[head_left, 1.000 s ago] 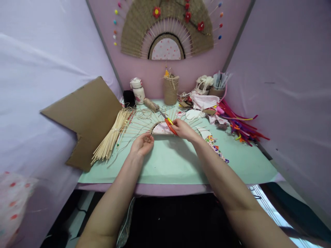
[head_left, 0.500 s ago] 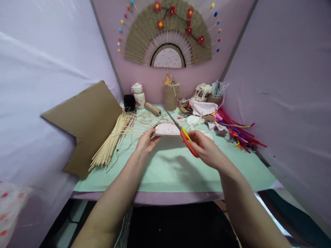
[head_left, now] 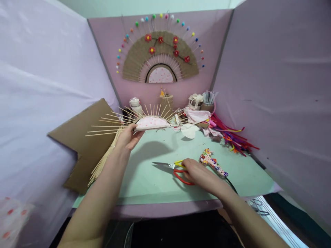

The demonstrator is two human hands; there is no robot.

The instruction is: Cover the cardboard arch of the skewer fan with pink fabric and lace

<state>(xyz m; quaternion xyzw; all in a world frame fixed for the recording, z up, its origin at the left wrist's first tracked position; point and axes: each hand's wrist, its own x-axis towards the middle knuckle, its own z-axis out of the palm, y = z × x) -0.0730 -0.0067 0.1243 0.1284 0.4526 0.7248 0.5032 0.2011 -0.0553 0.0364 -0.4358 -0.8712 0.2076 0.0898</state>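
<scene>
Scissors (head_left: 171, 166) and right hand (head_left: 192, 169) are now sitting lower and nearer the person than half a second ago, away from the half-round fan piece (head_left: 152, 123), which the left hand (head_left: 130, 137) is now holding higher. That left hand is gripping the piece at its lower left corner, thumb pressing the spotted face, the other fingers supporting underneath, while thin sticks are fanning out beyond. Its partner is curling around the red and yellow handles, blades pointing leftward; whether they are touching the desk (head_left: 155, 186) is hard to tell. Just right of this hand, a flower-patterned glue gun (head_left: 214, 166) is lying with its cord trailing. Far beyond the right hand, a brown holder (head_left: 207, 107) is carrying upright clear sticks (head_left: 208, 96), and white bunched material (head_left: 196, 100) is resting beside it. Beyond the left hand, a white bottle (head_left: 136, 106) is standing lidded, its contents hidden.
</scene>
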